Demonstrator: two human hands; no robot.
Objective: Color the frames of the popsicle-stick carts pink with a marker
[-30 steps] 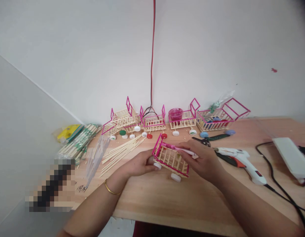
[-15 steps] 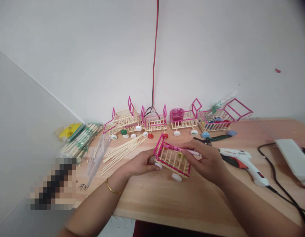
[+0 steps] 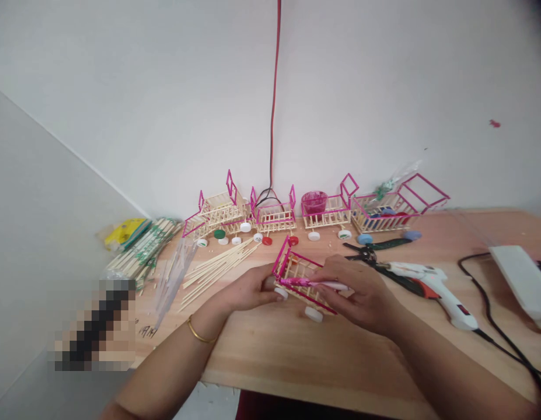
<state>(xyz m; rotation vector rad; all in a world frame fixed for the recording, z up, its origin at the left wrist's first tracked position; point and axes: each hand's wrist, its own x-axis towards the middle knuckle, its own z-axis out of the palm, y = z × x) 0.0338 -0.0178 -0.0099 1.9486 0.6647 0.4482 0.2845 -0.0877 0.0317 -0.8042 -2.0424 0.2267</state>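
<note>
A small stick cart with bottle-cap wheels and magenta-painted rails is tilted above the table, and my left hand grips it at its left end. My right hand is closed on a paintbrush with a pale handle. The brush's magenta-coated bristles lie against the near top rail, toward the cart's left corner. Part of the cart's right end is hidden behind my right fingers. Behind it, by the wall, a plastic cup stained with magenta paint sits in another stick cart.
More stick carts line the wall. Loose sticks and bundled sticks lie left. To the right are pliers, a glue gun, a white box and a black cable. The table's front edge runs below my arms.
My right hand has brought the brush from the far rail toward me and left, onto the near rail's left part. My left hand and the cart stay nearly still.
</note>
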